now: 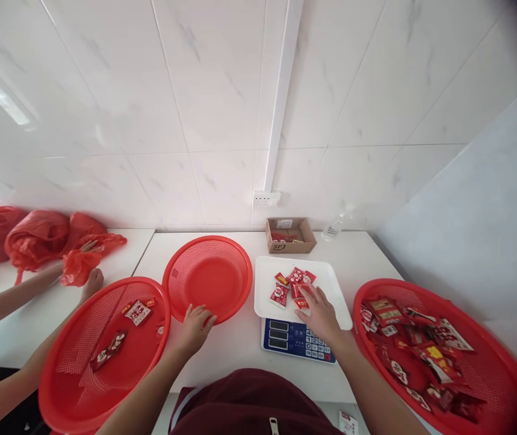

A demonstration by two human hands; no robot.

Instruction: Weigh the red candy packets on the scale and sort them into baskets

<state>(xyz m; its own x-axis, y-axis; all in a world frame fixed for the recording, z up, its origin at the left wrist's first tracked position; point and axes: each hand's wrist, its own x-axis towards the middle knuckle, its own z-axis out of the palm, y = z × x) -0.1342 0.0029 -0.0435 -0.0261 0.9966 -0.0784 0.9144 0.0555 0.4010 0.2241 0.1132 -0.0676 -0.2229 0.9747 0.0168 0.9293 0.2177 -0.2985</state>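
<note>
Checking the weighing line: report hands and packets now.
Left hand resting on rim of round red mesh basket. Right hand flat on small red snack packets on white scale tray. Nothing in the way.

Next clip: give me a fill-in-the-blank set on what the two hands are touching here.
1. The right hand rests on red packets on the white ___ of the scale.
2. The left hand touches the rim of the middle basket, which is ___.
3. The fullest basket stands on the person's ___ side.
Missing: tray; empty; right.
</note>
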